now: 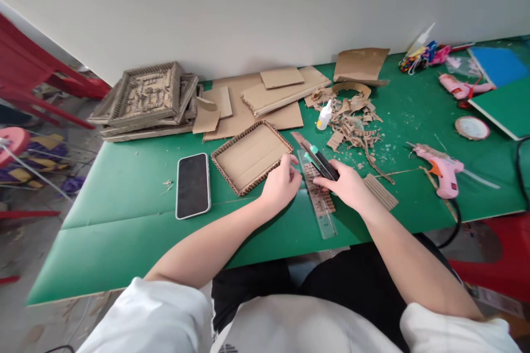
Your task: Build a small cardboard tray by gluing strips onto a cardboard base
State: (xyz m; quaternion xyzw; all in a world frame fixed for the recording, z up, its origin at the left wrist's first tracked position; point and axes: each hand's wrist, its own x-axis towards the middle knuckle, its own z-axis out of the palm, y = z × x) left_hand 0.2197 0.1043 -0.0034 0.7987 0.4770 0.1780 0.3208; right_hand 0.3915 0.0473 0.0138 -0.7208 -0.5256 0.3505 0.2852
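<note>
My right hand (345, 182) is closed around a black-and-teal utility knife (325, 165); its blade cannot be made out. Beneath that hand lies a clear ruler (327, 226) on a strip of corrugated cardboard (329, 204), its ridges showing through. My left hand (281, 181) has its fingers curled together just left of the ruler; whether anything small is between them is hidden. Close by that hand, a shallow cardboard tray (248, 157) with a ridged corrugated rim lies flat on the green table (248, 237). Another corrugated piece (380, 192) rests beside my right wrist.
A phone (193, 186) lies at left, with stacked cardboard frames (149, 94) behind. Cardboard sheets (281, 94), a glue bottle (325, 116) and torn scraps (360, 116) lie at the back. A pink glue gun (443, 168) with its cord and a tape roll (472, 128) are at right.
</note>
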